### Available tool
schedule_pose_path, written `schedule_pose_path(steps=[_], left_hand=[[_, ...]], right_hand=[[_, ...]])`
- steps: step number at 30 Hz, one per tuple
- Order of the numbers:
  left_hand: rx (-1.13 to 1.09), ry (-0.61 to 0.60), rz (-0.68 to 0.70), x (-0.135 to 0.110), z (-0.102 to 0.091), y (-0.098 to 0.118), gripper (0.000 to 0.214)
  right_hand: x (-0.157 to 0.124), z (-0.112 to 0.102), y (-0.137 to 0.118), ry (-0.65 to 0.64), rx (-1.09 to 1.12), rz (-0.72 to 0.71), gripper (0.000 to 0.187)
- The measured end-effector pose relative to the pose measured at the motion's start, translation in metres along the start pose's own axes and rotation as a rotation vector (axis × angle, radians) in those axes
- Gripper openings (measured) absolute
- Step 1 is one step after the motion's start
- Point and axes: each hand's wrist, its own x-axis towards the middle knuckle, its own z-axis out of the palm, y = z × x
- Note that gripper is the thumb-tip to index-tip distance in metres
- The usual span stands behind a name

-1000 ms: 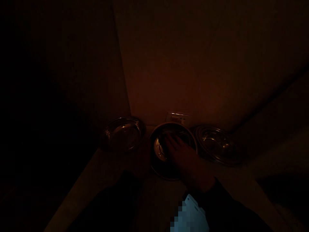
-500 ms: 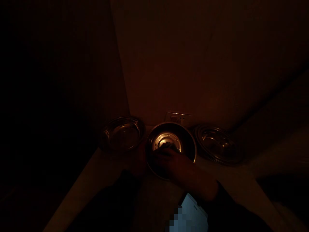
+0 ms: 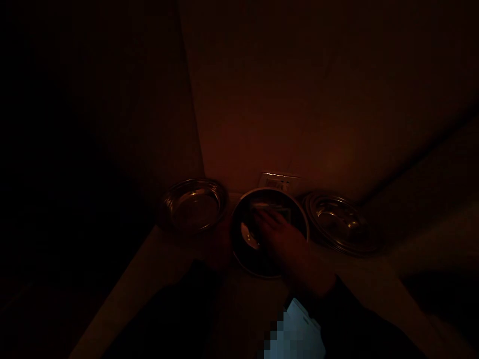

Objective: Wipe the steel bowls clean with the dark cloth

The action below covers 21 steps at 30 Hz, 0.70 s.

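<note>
Our right grip (image 3: 284, 239) lies open, fingers spread, inside the round shiny steel bowl (image 3: 241, 254), mid-tabletop (image 3: 149, 269) between left steel dish (image 3: 192, 207) and right steel dish (image 3: 337, 219). Left grip (image 3: 219, 247) beside the bowl's rim: too dark, we cannot tell.

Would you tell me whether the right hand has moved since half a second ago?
Yes: the right hand slid from the middle bowl's near rim toward the wall socket behind it.
</note>
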Motion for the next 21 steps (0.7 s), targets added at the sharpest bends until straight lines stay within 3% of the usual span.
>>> schedule_pose_path(steps=[3,5,12,16,21], left_hand=[[0.009,-0.032,0.025,-0.002,0.0,0.006,0.033],[0.023,-0.019,0.026,-0.002,0.001,0.007,0.034],[0.068,0.078,0.012,0.0,-0.001,-0.014,0.03],[0.08,0.126,-0.002,-0.001,-0.003,-0.02,0.028],[0.006,0.047,-0.012,0.0,-0.001,-0.016,0.032]], right_hand=[[0.002,0.0,0.009,0.008,-0.028,0.088,0.054],[0.004,0.003,0.008,0.026,-0.026,0.074,0.051],[0.0,0.014,-0.022,0.041,0.233,-0.189,0.046],[-0.01,-0.003,-0.025,-0.09,0.379,-0.192,0.04],[-0.035,-0.02,-0.016,-0.281,0.258,-0.088,0.029]])
